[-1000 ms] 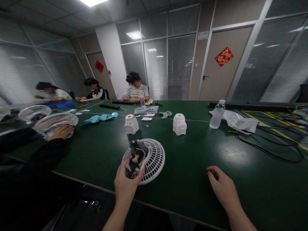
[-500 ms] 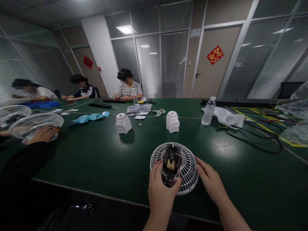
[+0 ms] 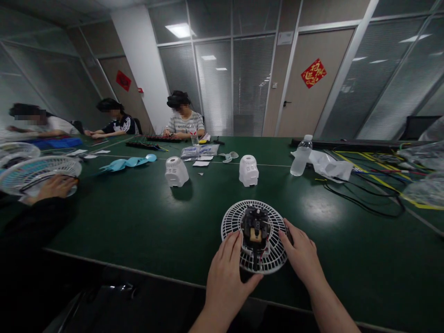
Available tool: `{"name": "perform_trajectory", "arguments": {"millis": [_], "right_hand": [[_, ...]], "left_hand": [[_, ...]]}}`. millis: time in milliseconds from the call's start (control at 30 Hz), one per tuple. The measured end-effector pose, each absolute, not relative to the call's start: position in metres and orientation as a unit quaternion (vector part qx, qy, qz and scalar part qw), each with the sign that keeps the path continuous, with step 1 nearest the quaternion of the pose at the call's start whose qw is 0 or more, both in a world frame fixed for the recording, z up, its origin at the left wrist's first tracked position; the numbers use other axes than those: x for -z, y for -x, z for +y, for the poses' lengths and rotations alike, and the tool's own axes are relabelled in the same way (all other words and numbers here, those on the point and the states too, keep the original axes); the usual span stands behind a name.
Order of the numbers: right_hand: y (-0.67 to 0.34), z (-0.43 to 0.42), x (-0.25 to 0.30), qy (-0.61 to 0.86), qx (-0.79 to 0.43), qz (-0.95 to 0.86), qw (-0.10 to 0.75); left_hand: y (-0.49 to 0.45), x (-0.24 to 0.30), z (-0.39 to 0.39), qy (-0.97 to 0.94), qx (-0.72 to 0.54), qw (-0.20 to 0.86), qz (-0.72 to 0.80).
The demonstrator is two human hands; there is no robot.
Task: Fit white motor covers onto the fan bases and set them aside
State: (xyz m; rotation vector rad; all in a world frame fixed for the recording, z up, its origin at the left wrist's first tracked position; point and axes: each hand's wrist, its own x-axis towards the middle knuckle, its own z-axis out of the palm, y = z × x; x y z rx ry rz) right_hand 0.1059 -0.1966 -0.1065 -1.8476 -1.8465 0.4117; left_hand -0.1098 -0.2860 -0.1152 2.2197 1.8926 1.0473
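Note:
A round white fan grille [image 3: 233, 217] is in front of me at the table's near edge, tilted slightly. On its middle sits a bare fan motor assembly [image 3: 255, 226], black with a tan part and thin wires. My left hand [image 3: 225, 270] grips the grille from the lower left, fingers beside the motor and thumb near the lower rim. My right hand [image 3: 303, 252] holds the right rim, thumb on top; its fingertips are partly hidden. Beyond the grille stand two white vented motor covers, one on the left [image 3: 176, 172] and one on the right [image 3: 249, 171].
A water bottle [image 3: 301, 156] and a crumpled white bag [image 3: 329, 165] stand right of the covers, with black cables [image 3: 360, 206] beyond. Blue fan blades [image 3: 130, 162] lie left. A co-worker's hand [image 3: 57, 186] holds another grille [image 3: 41, 169]. Several people sit farther back.
The grille has turned and shifted slightly right, with the motor moving along. My left hand has slid toward the grille's left side; my right hand stays at the right rim.

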Motion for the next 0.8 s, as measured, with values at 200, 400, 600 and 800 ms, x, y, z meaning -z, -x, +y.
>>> {"name": "perform_trajectory", "arguments": {"millis": [200, 400, 600, 800], "right_hand": [[-0.109, -0.2, 0.104, 0.665, -0.161, -0.68, 0.265], [-0.109, -0.2, 0.102, 0.667, -0.176, -0.679, 0.251], [-0.109, -0.199, 0.102, 0.666, -0.182, -0.675, 0.262], [-0.111, -0.198, 0.104, 0.659, -0.196, -0.663, 0.296]], "left_hand": [[0.137, 0.118, -0.282, -0.749, -0.306, 0.032, 0.587], [0.146, 0.113, -0.28, -0.753, -0.334, 0.083, 0.561], [0.179, 0.083, -0.236, -0.716, -0.426, 0.131, 0.537], [0.168, 0.046, -0.118, -0.693, -0.374, 0.166, 0.593]]}}
